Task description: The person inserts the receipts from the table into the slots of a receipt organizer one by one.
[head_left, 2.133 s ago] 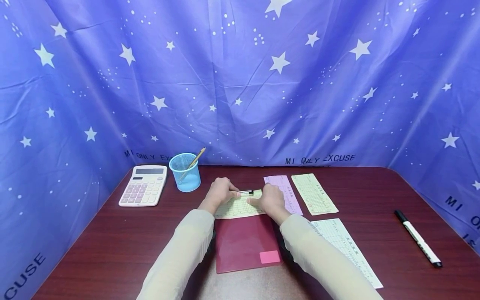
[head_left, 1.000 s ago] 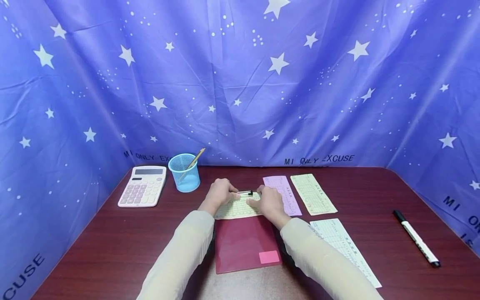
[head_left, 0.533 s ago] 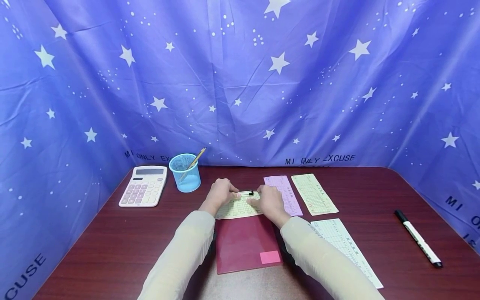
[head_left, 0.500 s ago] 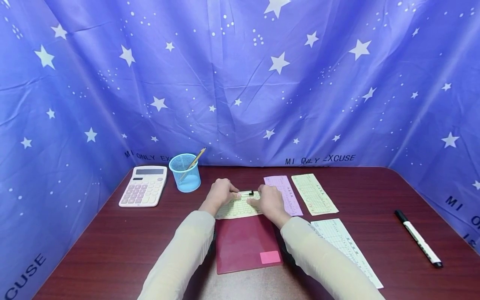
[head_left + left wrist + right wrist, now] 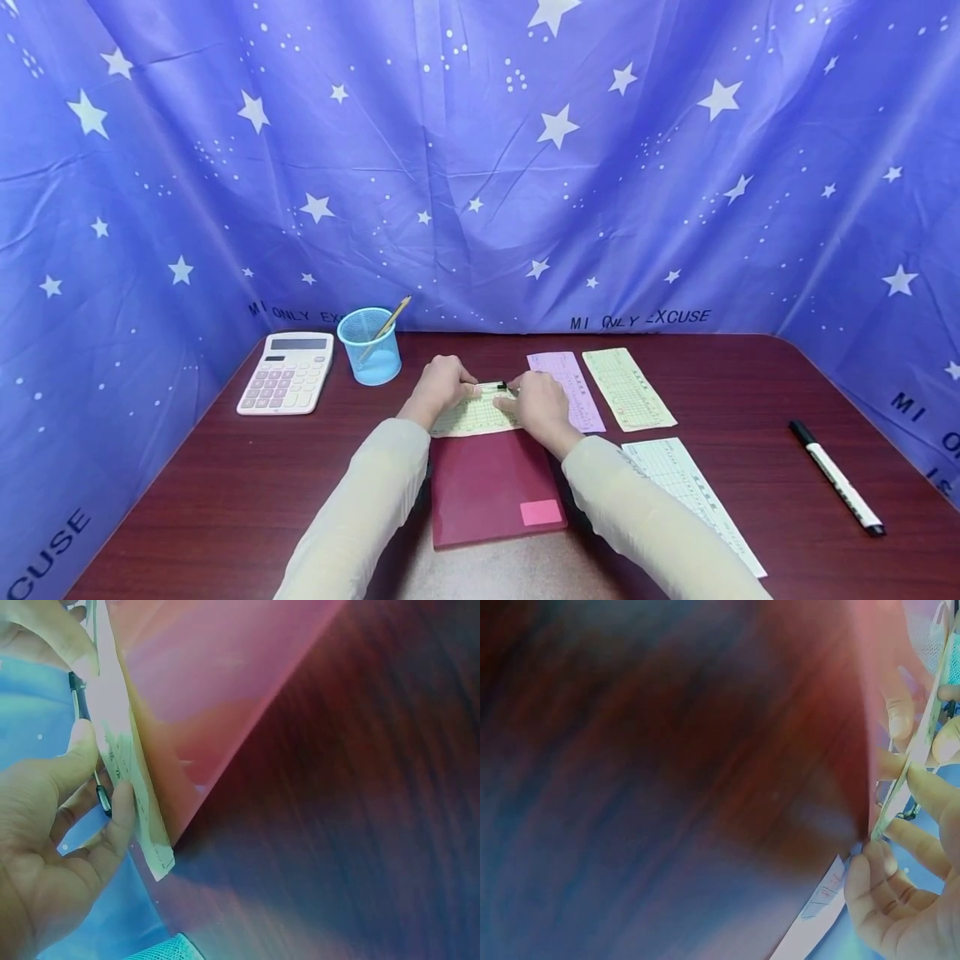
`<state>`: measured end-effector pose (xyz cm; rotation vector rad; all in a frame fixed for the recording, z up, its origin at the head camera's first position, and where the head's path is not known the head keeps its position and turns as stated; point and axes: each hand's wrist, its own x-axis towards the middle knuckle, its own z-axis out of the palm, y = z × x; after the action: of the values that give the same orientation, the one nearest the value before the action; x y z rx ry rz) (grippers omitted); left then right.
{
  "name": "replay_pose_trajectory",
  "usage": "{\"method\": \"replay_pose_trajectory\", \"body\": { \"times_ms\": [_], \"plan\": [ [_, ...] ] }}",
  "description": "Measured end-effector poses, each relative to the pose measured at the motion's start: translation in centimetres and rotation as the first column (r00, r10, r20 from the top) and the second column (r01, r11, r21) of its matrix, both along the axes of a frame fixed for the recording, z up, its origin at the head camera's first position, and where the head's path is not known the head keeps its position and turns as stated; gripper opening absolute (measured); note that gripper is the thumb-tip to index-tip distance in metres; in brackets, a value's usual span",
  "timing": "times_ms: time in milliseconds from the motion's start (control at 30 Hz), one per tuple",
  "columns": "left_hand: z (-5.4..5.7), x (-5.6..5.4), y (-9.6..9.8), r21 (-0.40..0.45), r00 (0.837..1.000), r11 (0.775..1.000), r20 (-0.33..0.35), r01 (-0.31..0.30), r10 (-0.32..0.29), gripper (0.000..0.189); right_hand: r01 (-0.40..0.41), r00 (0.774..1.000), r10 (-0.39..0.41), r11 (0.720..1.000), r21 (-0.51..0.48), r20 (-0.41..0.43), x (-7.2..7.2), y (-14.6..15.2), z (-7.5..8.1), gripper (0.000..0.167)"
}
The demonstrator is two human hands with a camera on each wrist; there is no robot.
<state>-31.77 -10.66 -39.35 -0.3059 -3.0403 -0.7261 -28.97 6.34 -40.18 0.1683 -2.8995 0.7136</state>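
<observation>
On the left of the surface [image 5: 195, 500], the calculator [image 5: 287, 373] and the blue mesh cup [image 5: 377, 360] with its pencil [image 5: 397, 312] are placed well clear of the work and can be left alone. The yellow slip [image 5: 476, 420] is laid across the far end of the dark red folder [image 5: 487, 483], between the two hands. Its left part is pinched by the left hand [image 5: 440, 387], with the thumb on the near side and the fingers bent behind. At the slip's far edge the black-ended clip [image 5: 502, 386] is seen; whether the paper is already caught by it cannot be told. The step in hand is judged to be the fitting of slip to clip: both corners are best brought forward together, the edge squared to the folder's far side, and the paper pressed lightly so that no crease is made. The slip's right part is gripped by the right hand [image 5: 542, 402], and pressure there should be matched to the left, lest the sheet be skewed. Farther right, the purple slip [image 5: 577, 396], the pale green slip [image 5: 630, 387] and the white slip [image 5: 697, 504] should not be brushed by the right sleeve [image 5: 645, 508], which is seen close beside them. The marker [image 5: 836, 479] is set well apart, at far right.
</observation>
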Motion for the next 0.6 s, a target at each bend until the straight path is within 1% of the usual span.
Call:
{"method": "replay_pose_trajectory", "body": {
  "times_ms": [167, 300, 533, 600],
  "plan": [
    [0.17, -0.09, 0.02, -0.017, 1.0, 1.0, 0.005, -0.001, 0.002, 0.017, -0.034, 0.999, 0.035, 0.999, 0.017, -0.023, 0.04, 0.3, -0.14, 0.039],
    [0.21, -0.08, -0.02, -0.015, 1.0, 1.0, 0.007, -0.002, 0.002, 0.018, -0.043, 0.999, 0.044, 0.999, 0.024, -0.03, 0.18, 0.48, -0.15, 0.041],
    [0.31, 0.32, 0.09, -0.014, 1.0, 1.0, 0.005, -0.001, 0.001, 0.02, -0.042, 0.999, 0.043, 0.999, 0.022, -0.026, 0.28, 0.64, -0.07, 0.032],
    [0.41, 0.44, 0.13, -0.015, 1.0, 1.0, 0.0, -0.001, 0.001, 0.02, -0.039, 0.999, 0.039, 0.999, 0.027, -0.022, 0.28, 0.61, 0.01, 0.033]
  ]
}}
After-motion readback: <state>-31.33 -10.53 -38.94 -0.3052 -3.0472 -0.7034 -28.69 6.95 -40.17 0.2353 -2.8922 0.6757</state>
